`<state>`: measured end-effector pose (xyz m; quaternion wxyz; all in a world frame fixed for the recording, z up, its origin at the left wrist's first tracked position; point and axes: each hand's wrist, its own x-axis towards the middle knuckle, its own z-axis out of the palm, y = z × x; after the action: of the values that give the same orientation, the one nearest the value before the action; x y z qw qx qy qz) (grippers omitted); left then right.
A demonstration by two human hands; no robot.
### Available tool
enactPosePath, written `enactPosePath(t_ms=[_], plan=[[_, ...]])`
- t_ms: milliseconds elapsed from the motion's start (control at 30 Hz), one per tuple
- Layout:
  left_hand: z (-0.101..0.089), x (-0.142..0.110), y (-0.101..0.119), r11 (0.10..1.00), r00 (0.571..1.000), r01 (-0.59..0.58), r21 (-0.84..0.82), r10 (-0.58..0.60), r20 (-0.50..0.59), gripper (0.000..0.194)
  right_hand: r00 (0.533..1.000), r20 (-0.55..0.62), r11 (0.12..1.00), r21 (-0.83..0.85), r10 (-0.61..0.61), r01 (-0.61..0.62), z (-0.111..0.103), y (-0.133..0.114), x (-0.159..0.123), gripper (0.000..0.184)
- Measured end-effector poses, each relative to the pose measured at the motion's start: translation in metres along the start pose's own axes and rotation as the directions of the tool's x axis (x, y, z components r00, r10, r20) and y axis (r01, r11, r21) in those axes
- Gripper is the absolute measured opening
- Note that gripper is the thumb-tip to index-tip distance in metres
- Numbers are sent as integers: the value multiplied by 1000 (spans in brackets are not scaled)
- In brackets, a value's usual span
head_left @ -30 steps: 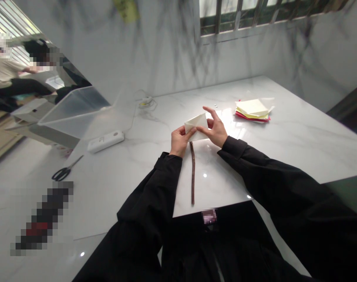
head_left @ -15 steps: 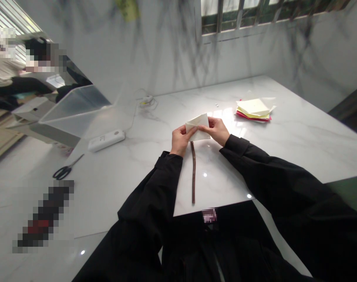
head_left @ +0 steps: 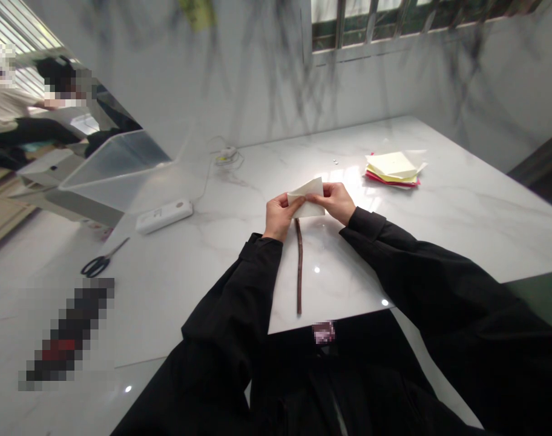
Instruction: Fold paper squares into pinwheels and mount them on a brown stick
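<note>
Between my two hands is a folded piece of cream-white paper (head_left: 313, 207), raised a little over the marble-patterned table (head_left: 239, 284). My left hand (head_left: 278, 216) pinches its left side, thumb on the near face. On the right side, my right hand (head_left: 338, 201) grips it the same way, and the two thumb tips almost meet at the middle. The fingers behind the paper are partly hidden. Just below the paper, a thin brown stick (head_left: 299, 266) lies lengthwise on the table, pointing toward my body.
A stack of white, yellow and red paper (head_left: 393, 168) lies at the back right. To the left are a white power strip (head_left: 164, 217), black-handled scissors (head_left: 97, 265), a clear plastic box (head_left: 121, 160) and a blurred dark object (head_left: 69, 333). People (head_left: 13, 109) sit beyond, at far left.
The paper's upper flap has bent slightly, its fold now more curved under my thumbs. Both hands stay in nearly the same place, and the stick has not moved.
</note>
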<state>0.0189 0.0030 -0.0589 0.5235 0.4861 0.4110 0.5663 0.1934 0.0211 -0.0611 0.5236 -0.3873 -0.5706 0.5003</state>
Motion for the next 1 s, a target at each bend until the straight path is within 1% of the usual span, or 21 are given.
enactPosePath(t_ms=[233, 367, 633, 733, 867, 1000], plan=[[0, -2, 2, 1000, 1000, -16, 25, 16, 6, 50, 1000, -16, 999, -31, -9, 9, 0, 3, 1, 58], [1, -2, 3, 1000, 1000, -11, 28, 11, 2, 51, 1000, -16, 999, -41, -10, 9, 1, 4, 1, 58], [1, 1, -2, 1000, 999, -19, 23, 20, -36, 56, 999, -48, 998, -68, -19, 16, 2, 9, 2, 48], [0, 2, -3, 999, 998, -41, 30, 43, -41, 57, 999, -37, 999, -41, -17, 16, 2, 7, 1, 50], [0, 2, 0, 998, 997, -51, 48, 54, -47, 56, 1000, 9, 1000, 16, 2, -2, 2, 3, -1, 56], [0, 3, 3, 997, 999, -49, 53, 49, -4, 50, 999, 26, 995, 95, 37, -39, 1, 2, -1, 59]])
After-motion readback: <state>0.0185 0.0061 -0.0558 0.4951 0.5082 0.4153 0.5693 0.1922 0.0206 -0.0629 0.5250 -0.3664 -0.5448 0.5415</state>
